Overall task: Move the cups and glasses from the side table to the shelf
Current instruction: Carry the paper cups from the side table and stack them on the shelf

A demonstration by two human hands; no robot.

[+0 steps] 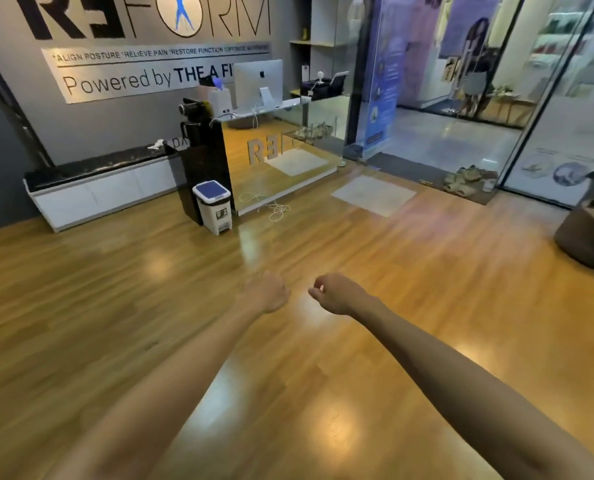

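Both my arms reach forward over a glossy wooden floor [115, 306]. My left hand [267, 291] is curled into a loose fist with nothing in it. My right hand [337, 292] is beside it, a little apart, fingers also curled and holding nothing. No cups, glasses or side table show in this view. A wall shelf [318, 43] hangs far back beside the glass wall, with a small yellow object on it.
A reception desk [278, 157] with a computer monitor [258, 81] stands ahead. A small pedal bin [213, 206] sits at its left corner, with a loose cable [274, 209] on the floor. A low bench [98, 181] runs along the left wall. A beanbag [589, 237] is at right.
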